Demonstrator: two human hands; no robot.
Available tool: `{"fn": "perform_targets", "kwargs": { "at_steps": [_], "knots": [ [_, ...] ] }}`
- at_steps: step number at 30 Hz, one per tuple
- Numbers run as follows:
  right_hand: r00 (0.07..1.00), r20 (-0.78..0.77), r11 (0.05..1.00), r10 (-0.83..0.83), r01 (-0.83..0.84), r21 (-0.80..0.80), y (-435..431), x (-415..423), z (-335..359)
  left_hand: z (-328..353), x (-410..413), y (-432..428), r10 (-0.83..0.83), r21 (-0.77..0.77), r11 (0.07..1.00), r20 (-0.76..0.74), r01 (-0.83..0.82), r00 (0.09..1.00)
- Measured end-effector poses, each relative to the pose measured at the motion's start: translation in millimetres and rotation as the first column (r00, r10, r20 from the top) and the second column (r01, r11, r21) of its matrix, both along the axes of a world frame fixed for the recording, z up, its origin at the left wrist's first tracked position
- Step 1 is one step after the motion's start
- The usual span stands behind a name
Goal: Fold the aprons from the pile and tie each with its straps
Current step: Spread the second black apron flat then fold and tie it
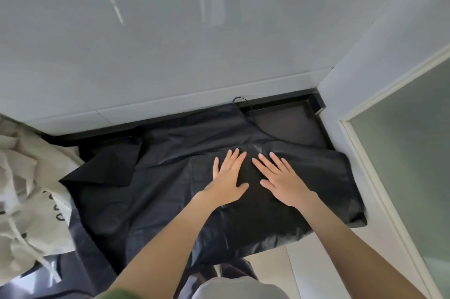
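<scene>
A black apron (158,201) lies spread flat across a dark tabletop (289,125) that stands against a pale tiled wall (146,42). The cloth covers most of the surface; only the far right corner of the tabletop shows bare. Its near edge hangs over the front of the table, and its right end droops over the side toward a frosted glass door (401,152).

Both hands rest palm-down on the middle of the apron, close together but not touching. The left hand (229,177) has its fingers straight and held fairly close, pointing toward the wall, with the thumb stretched out to the right. The right hand (280,177) lies just beside it, fingers straight and spread a little wider, angled up and to the left, with its thumb reaching toward the left one. Neither hand grips anything — the fingers simply press the fabric flat.

At the apron's far left, one corner (109,164) is turned over on itself in a sharp triangular flap. A thin black strap (253,120) runs from the upper edge across the bare tabletop and loops up against the wall's base.

To the left sits the pile of cream aprons (31,177) — crumpled, with pale cords hanging down its front, its edge overlapping the black apron.
</scene>
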State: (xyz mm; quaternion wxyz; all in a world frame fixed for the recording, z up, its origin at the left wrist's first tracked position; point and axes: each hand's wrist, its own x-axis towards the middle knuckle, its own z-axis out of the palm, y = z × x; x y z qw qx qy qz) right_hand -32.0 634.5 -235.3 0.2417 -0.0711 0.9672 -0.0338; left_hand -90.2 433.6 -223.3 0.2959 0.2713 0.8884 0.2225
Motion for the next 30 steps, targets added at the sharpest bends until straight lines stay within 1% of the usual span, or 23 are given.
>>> {"fn": "perform_targets", "kwargs": {
  "at_steps": [2,4,7,9,11,12,13,15,17,20,22,23,25,26,27,30],
  "knots": [
    [0.999,0.000,0.999,-0.041,0.041,0.031,5.4,-1.8,3.6,-1.5,-3.2,-11.1,0.034,-0.064,0.997,-0.096,-0.041,0.995],
    [0.996,0.002,0.994,-0.093,0.093,0.055,10.8,-3.6,8.8,-3.6,-6.4,-31.5,0.101,-0.161,0.979,-0.165,-0.128,0.981],
    [0.986,0.006,0.983,-0.170,0.169,0.076,16.9,-7.4,16.4,-5.8,-9.7,-76.8,0.194,-0.290,0.920,-0.250,-0.265,0.949],
    [0.971,-0.044,0.967,-0.233,0.237,0.098,13.7,-12.9,19.7,-6.9,-7.7,-110.0,0.240,-0.342,0.879,-0.285,-0.332,0.928],
    [0.956,-0.167,0.952,-0.241,0.266,0.149,8.6,-19.3,22.2,-7.4,-4.4,-129.5,0.261,-0.358,0.860,-0.303,-0.363,0.917],
    [0.949,-0.217,0.953,-0.229,0.264,0.151,-2.4,-25.6,23.8,-5.9,-1.7,-141.2,0.270,-0.352,0.854,-0.330,-0.383,0.905],
    [0.939,-0.254,0.955,-0.234,0.271,0.120,-14.3,-31.7,26.1,-3.3,0.2,-150.0,0.273,-0.338,0.852,-0.364,-0.399,0.891],
    [0.937,-0.266,0.968,-0.225,0.247,0.052,-41.9,-45.0,31.6,3.9,-0.5,-162.8,0.282,-0.309,0.853,-0.406,-0.421,0.869],
    [0.960,-0.226,0.986,-0.166,0.163,-0.029,-76.3,-57.6,35.6,10.4,-4.2,-177.8,0.293,-0.315,0.827,-0.463,-0.465,0.836],
    [0.993,-0.112,0.982,-0.043,0.022,-0.185,-124.4,-70.8,42.3,15.7,-13.9,-198.6,0.282,-0.372,0.758,-0.554,-0.536,0.783],
    [0.994,-0.074,0.969,0.083,-0.097,-0.225,-150.3,-71.5,43.0,15.8,-17.9,-210.7,0.344,-0.342,0.742,-0.543,-0.576,0.766],
    [0.992,-0.031,0.962,0.126,-0.130,-0.239,-160.8,-68.8,41.0,15.5,-18.4,-215.8,0.404,-0.292,0.744,-0.519,-0.601,0.753],
    [0.980,0.077,0.964,0.181,-0.161,-0.213,-173.2,-59.7,32.8,14.8,-17.9,-221.3,0.519,-0.158,0.756,-0.447,-0.635,0.729],
    [0.975,0.113,0.970,0.193,-0.172,-0.172,-174.9,-55.4,27.9,13.9,-16.8,-223.2,0.543,-0.112,0.768,-0.409,-0.631,0.733],
    [0.973,0.134,0.977,0.185,-0.168,-0.130,-174.9,-52.7,24.0,12.0,-14.6,-226.1,0.537,-0.086,0.788,-0.386,-0.609,0.750],
    [0.983,0.149,0.995,0.104,-0.103,-0.020,-165.2,-57.7,22.5,9.0,-11.9,-232.5,0.419,-0.067,0.880,-0.354,-0.469,0.836]
  ]
}}
